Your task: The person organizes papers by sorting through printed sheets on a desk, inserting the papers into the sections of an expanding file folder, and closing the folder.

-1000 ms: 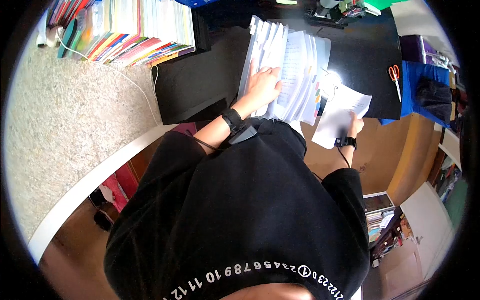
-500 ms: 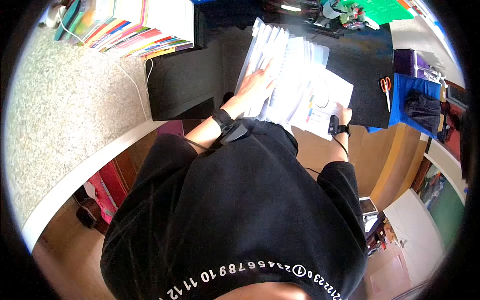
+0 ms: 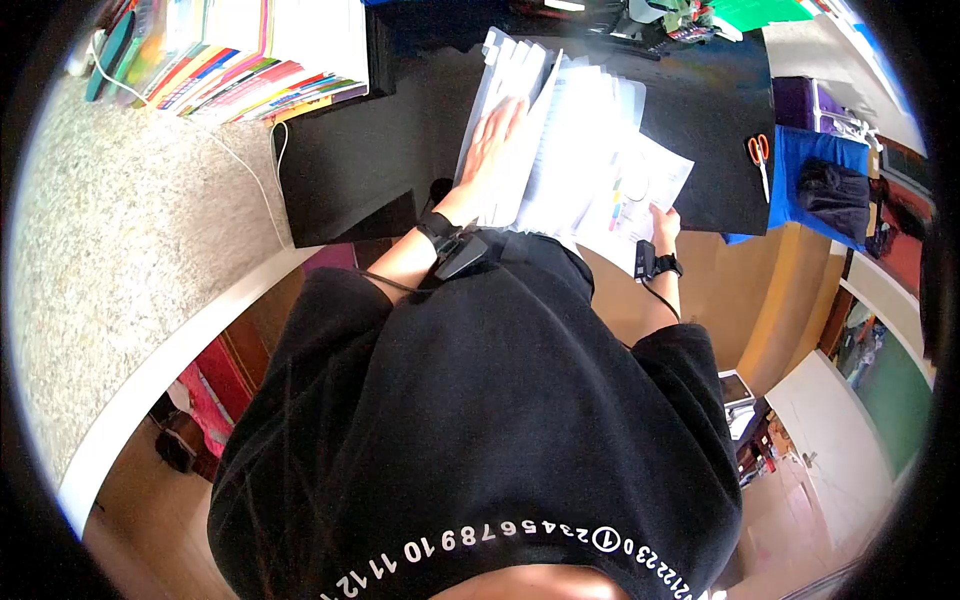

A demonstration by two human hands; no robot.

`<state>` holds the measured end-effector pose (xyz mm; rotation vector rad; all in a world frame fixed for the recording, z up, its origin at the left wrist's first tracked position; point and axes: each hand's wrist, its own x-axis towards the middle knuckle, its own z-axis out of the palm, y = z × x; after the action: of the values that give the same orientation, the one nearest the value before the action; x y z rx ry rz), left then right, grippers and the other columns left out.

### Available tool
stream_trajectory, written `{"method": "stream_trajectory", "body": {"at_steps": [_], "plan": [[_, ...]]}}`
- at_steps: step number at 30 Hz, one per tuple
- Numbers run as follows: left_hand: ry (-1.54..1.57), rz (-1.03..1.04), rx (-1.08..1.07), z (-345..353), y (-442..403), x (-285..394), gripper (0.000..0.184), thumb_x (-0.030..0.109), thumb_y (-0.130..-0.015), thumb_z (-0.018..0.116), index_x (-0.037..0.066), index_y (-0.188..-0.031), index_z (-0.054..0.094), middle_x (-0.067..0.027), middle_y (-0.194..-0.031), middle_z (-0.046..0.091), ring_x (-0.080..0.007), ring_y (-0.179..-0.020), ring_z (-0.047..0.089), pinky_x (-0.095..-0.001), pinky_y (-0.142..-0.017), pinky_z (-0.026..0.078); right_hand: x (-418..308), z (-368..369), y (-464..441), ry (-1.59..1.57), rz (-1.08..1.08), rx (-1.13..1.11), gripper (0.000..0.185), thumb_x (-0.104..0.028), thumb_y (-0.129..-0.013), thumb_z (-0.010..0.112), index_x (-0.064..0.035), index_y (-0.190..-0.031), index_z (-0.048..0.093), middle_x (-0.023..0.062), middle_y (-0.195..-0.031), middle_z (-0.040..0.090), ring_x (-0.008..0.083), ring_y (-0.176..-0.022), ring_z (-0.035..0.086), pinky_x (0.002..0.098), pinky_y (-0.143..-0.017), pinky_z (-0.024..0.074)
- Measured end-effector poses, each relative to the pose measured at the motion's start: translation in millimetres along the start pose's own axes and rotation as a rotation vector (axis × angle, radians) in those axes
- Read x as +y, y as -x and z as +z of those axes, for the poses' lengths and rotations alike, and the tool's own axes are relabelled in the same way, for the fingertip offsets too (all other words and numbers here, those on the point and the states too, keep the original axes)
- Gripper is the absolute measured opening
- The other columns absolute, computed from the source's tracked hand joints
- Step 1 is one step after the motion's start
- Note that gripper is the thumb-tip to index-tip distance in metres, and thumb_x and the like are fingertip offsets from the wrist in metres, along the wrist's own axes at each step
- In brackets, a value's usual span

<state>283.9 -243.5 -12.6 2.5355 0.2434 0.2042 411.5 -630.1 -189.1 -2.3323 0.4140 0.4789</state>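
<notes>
A document folder of clear tabbed sleeves [image 3: 578, 130] lies spread at the front edge of the black desk, full of white papers. My left hand [image 3: 490, 145] rests on its left part with fingers stretched out, against raised sleeves. A white printed sheet of paper [image 3: 650, 172] with a small coloured pattern sticks out at the right side of the folder. My right hand [image 3: 665, 226] pinches the lower right edge of this sheet. Bright light washes out most of the print.
Orange-handled scissors [image 3: 760, 165] lie on the right of the black desk [image 3: 340, 165]. A row of books [image 3: 270, 75] stands at the back left, with a white cable [image 3: 240, 160] beside it. Blue cloth [image 3: 795, 185] hangs right of the desk.
The whole view has shifted slightly. My left hand has turned more upright along the sleeves, and a sleeve beside it now stands raised. My right hand still holds the sheet, now nearer the folder.
</notes>
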Motion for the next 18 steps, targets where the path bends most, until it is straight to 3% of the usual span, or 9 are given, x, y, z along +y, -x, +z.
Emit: {"method": "stream_trajectory", "body": {"at_steps": [2, 3, 6, 7, 10, 13, 18], "plan": [[0.041, -0.034, 0.008, -6, -2, 3, 0.066, 0.027, -0.084, 0.053, -0.002, -0.137, 0.025, -0.0204, -0.138, 0.033, -0.0308, -0.13, 0.03, -0.0419, -0.109, 0.019, -9, 1, 12, 0.105, -0.027, -0.008, 0.037, -0.023, -0.073, 0.067, -0.0003, -0.102, 0.064, 0.0159, -0.094, 0.067, 0.0267, -0.091, 0.065, 0.0327, -0.079, 0.0487], [0.09, -0.035, 0.037, -4, -1, 2, 0.066, 0.032, -0.081, 0.06, 0.001, -0.134, 0.035, -0.0177, -0.135, 0.039, -0.0306, -0.127, 0.033, -0.0441, -0.108, 0.019, -13, 2, 18, 0.085, -0.048, -0.011, 0.037, -0.023, -0.074, 0.066, -0.0006, -0.103, 0.064, 0.0165, -0.095, 0.067, 0.0277, -0.091, 0.065, 0.0335, -0.079, 0.0488], [-0.059, 0.09, -0.049, 2, 2, -6, 0.048, 0.034, -0.08, 0.061, 0.008, -0.12, 0.054, -0.0108, -0.123, 0.051, -0.0292, -0.121, 0.039, -0.0473, -0.106, 0.022, -30, 5, 38, 0.155, -0.084, 0.055, 0.036, -0.023, -0.076, 0.063, -0.0019, -0.105, 0.062, 0.0184, -0.096, 0.066, 0.0312, -0.092, 0.064, 0.0369, -0.08, 0.0488], [-0.036, 0.117, 0.032, 6, 5, -9, 0.038, 0.039, -0.079, 0.063, 0.01, -0.104, 0.064, -0.0068, -0.115, 0.055, -0.0287, -0.118, 0.041, -0.0493, -0.105, 0.022, -35, 4, 42, 0.2, -0.091, 0.09, 0.035, -0.023, -0.077, 0.061, -0.0024, -0.106, 0.062, 0.019, -0.097, 0.065, 0.0325, -0.092, 0.063, 0.0382, -0.08, 0.0488], [-0.057, 0.16, -0.059, 9, 12, -20, 0.037, 0.04, -0.079, 0.063, 0.009, -0.099, 0.067, -0.0075, -0.115, 0.055, -0.0294, -0.12, 0.038, -0.0498, -0.105, 0.021, -49, -3, 50, 0.444, -0.069, 0.134, 0.034, -0.021, -0.077, 0.06, -0.0045, -0.106, 0.062, 0.0185, -0.096, 0.065, 0.034, -0.093, 0.062, 0.0398, -0.08, 0.0478], [-0.019, 0.124, -0.105, 10, 12, -18, 0.043, 0.044, -0.078, 0.061, 0.005, -0.092, 0.069, -0.0118, -0.126, 0.048, -0.029, -0.126, 0.031, -0.0508, -0.108, 0.014, -50, -13, 54, 0.427, -0.044, 0.157, 0.033, -0.022, -0.078, 0.059, -0.0064, -0.107, 0.061, 0.019, -0.097, 0.065, 0.0342, -0.093, 0.062, 0.041, -0.08, 0.0479], [-0.115, 0.073, -0.125, 1, 7, 0, 0.06, 0.054, -0.075, 0.059, -0.002, -0.096, 0.066, -0.0144, -0.131, 0.043, -0.031, -0.128, 0.027, -0.0562, -0.107, 0.008, -63, -38, 75, 0.477, -0.138, 0.331, 0.028, -0.02, -0.079, 0.06, -0.0076, -0.104, 0.063, 0.0199, -0.09, 0.065, 0.0361, -0.085, 0.063, 0.0439, -0.076, 0.0483]]}}
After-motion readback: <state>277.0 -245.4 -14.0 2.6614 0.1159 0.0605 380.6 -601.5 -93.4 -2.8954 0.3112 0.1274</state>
